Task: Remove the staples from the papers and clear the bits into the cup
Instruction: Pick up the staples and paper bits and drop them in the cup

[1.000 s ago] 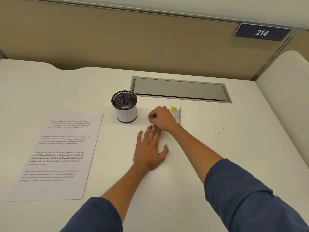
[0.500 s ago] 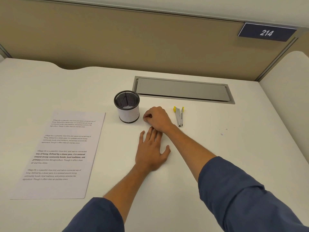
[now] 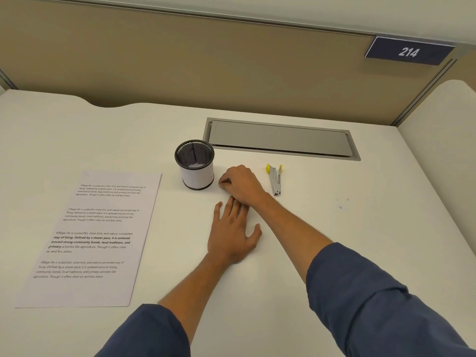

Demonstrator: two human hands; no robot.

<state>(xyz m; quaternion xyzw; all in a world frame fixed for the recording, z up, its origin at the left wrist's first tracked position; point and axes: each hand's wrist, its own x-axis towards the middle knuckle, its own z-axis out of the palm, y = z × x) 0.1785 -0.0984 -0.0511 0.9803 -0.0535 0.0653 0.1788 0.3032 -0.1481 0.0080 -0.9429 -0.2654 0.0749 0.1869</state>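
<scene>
Head view: the white bench (image 3: 334, 253) lies open toward its near edge. The papers (image 3: 87, 240) lie flat at left; the mesh cup (image 3: 195, 164) stands mid-bench. The right hand (image 3: 242, 184), fingers curled, pinches something tiny beside the cup. The left hand (image 3: 231, 233) rests flat, fingers straight.

cup (image 3: 196, 168): upright, black mesh | papers (image 3: 88, 238): flat, left | staple remover (image 3: 275, 179): lying right

Right hand (image 3: 242, 184) slid left, off staple remover (image 3: 275, 179), fingers (image 3: 224, 182) nearer cup (image 3: 195, 164).
</scene>
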